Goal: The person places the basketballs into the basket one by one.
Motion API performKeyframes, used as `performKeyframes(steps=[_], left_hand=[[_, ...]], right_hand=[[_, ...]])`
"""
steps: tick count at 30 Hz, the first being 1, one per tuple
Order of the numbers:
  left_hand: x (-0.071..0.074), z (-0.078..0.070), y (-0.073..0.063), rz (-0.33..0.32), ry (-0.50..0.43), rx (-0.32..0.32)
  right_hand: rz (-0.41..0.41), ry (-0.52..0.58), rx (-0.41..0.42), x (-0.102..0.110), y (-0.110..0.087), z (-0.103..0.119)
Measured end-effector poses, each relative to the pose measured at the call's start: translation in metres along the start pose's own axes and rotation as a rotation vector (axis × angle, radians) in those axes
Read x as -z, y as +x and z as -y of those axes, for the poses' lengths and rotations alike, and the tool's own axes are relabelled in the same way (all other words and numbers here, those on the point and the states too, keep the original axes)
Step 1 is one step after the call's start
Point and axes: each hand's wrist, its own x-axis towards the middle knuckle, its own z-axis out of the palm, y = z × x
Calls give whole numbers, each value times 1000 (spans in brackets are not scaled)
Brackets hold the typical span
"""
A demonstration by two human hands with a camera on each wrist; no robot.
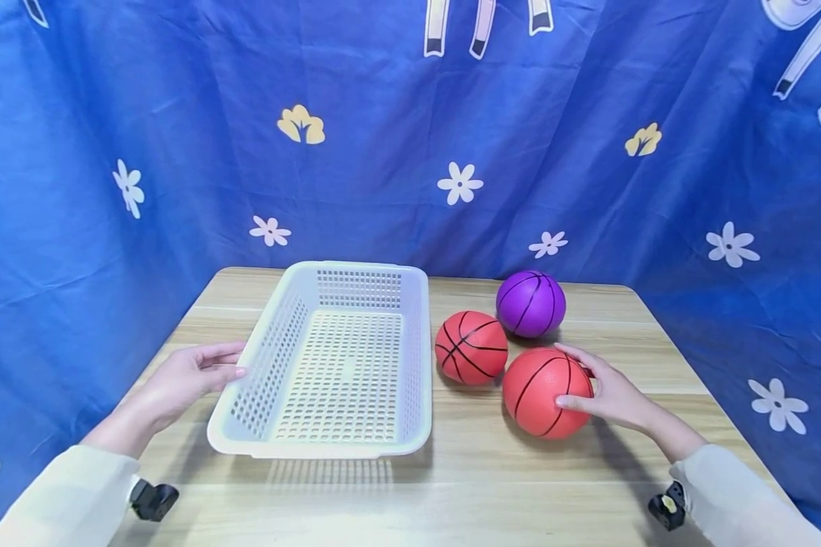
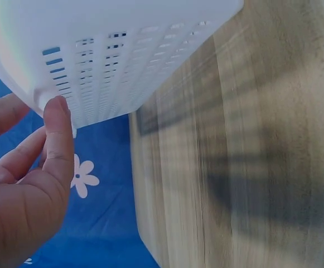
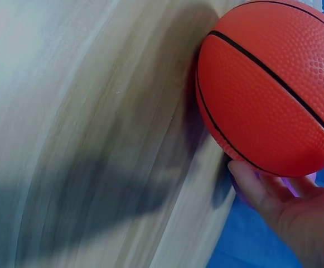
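Larger red ball (image 1: pixel 539 393) sat towards right edge of worktop (image 1: pixel 479 494); right hand (image 1: pixel 603 389), fingers spread wide, gripped it. Left hand (image 1: pixel 185 376), fingers barely parted, seemed to pinch white basket (image 1: pixel 321 448) near left edge.

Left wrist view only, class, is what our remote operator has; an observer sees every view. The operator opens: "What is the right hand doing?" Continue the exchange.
Observer: The right hand grips a red textured ball with black seams.
Operator: Are there other balls?
Observer: Yes, two: a second red ball and a purple ball, both black-seamed.
Operator: Any inside the white perforated plastic basket?
Observer: No, the head view shows no ball in it.
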Motion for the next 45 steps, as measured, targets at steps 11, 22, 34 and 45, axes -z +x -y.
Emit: performKeyframes(steps=[11,22,34,45], left_hand=[[2,-3,-1,6,-59,-13],[2,1,-1,7,-64,-10],[0,-1,-3,2,-89,-6],[-1,-2,-3,-1,-108,-18]], right_hand=[[25,83,-16,5,-1,-7],[14,160,39,2,-2,-7],[-98,130,134,15,5,10],[-157,169,261,45,32,47]])
